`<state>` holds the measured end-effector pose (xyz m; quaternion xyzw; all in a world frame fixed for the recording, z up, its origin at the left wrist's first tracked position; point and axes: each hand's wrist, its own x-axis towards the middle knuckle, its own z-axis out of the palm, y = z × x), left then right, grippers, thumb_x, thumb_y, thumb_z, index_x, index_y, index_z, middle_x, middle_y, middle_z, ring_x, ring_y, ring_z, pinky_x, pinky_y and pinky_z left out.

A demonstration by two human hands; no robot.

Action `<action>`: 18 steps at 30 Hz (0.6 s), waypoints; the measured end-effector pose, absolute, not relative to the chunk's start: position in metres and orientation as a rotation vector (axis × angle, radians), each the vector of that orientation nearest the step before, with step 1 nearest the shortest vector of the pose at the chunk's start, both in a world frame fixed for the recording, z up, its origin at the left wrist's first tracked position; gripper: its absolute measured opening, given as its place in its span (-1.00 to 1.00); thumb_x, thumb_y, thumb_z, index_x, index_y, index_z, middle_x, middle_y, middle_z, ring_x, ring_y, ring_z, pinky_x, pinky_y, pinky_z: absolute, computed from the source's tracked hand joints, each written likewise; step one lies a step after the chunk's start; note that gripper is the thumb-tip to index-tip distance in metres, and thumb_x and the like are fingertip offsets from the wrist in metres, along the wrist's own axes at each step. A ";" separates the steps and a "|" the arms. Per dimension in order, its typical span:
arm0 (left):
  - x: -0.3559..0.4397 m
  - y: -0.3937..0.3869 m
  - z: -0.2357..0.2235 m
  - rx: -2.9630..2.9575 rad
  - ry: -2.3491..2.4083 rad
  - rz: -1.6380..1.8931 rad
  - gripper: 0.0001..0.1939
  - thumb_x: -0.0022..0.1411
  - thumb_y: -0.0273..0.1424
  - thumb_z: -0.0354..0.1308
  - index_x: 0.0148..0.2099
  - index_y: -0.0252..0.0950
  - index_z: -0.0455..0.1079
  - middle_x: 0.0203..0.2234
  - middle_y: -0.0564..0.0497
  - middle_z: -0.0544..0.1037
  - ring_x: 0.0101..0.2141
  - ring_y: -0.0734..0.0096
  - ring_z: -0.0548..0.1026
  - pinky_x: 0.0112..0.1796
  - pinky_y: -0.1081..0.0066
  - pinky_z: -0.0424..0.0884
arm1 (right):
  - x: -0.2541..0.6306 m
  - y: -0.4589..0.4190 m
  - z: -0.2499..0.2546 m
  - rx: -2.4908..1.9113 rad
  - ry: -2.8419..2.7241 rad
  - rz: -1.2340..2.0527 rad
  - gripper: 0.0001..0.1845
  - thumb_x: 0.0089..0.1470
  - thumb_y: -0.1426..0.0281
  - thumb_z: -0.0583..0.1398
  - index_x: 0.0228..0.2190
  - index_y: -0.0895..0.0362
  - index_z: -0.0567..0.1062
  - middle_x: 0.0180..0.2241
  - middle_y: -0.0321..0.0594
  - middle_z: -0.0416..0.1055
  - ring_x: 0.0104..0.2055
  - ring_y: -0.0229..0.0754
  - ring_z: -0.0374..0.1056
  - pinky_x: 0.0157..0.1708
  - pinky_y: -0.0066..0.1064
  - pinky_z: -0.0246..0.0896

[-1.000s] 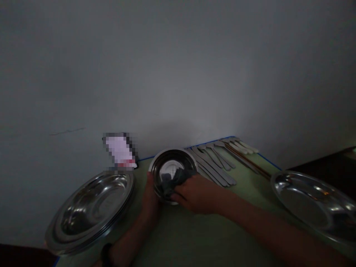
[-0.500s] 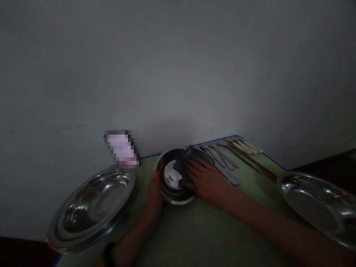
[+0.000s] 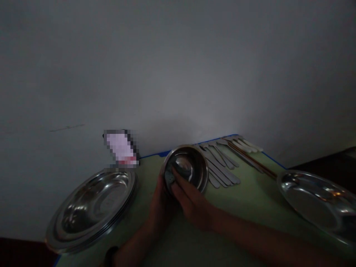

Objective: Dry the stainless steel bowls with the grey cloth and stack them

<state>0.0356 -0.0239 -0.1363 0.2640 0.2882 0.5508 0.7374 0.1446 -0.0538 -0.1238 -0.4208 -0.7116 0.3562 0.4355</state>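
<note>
A shiny metal bowl (image 3: 198, 167) is tilted over the table, its inside facing me. My left hand (image 3: 159, 202) grips it at the lower left of the rim; most of those fingers are hidden behind the bowl. Inside, my right hand (image 3: 191, 202) presses a dark grey-green cloth (image 3: 169, 174) against the left part of the wall. The cloth is bunched under the fingertips, and only part of it shows. Just right of the bowl lie several metal table knives (image 3: 222, 174), handles toward me.
Stacked oval metal dishes (image 3: 108, 218) stand at the left. Another oval dish (image 3: 308, 207) sits at the right edge. Spoons and forks (image 3: 222, 154), brown chopsticks (image 3: 258, 163) and white-handled cutlery (image 3: 249, 146) lie along the back of the green table (image 3: 239, 211). A blurred phone (image 3: 121, 146) leans against the wall.
The bowl has moved slightly right and tilted. My right hand and the cloth have gone from its right side to its left inner wall, uncovering the knives.
</note>
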 end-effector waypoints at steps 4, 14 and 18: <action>0.041 -0.029 -0.128 0.518 0.669 1.146 -0.55 0.24 -0.09 0.02 0.02 -0.21 0.48 0.04 -0.01 0.52 0.27 0.21 0.13 0.25 0.24 0.02 | 0.141 -0.052 -0.126 -1.025 -1.688 0.918 -0.39 0.29 0.25 -0.11 0.29 0.17 -0.06 0.34 -0.09 -0.12 0.37 -0.13 -0.27 0.31 -0.05 -0.28; 0.033 -0.030 -0.112 0.473 0.815 1.129 -0.58 0.18 -0.07 0.10 -0.24 -0.33 0.55 -0.16 -0.14 0.62 0.14 0.12 0.35 0.19 0.23 0.14 | 0.155 -0.051 -0.138 -0.929 -2.106 0.512 -0.44 0.26 0.37 -0.04 0.25 0.24 0.07 0.25 0.06 0.13 0.29 -0.07 0.07 0.23 -0.06 0.06; 0.033 -0.030 -0.113 0.499 0.887 1.144 -0.54 0.18 -0.04 0.08 -0.23 -0.34 0.55 -0.18 -0.15 0.63 0.12 0.09 0.37 0.20 0.19 0.12 | 0.156 -0.051 -0.139 -0.912 -2.144 0.438 -0.41 0.25 0.38 -0.03 0.26 0.27 0.05 0.23 0.10 0.14 0.27 -0.04 0.10 0.20 -0.05 0.11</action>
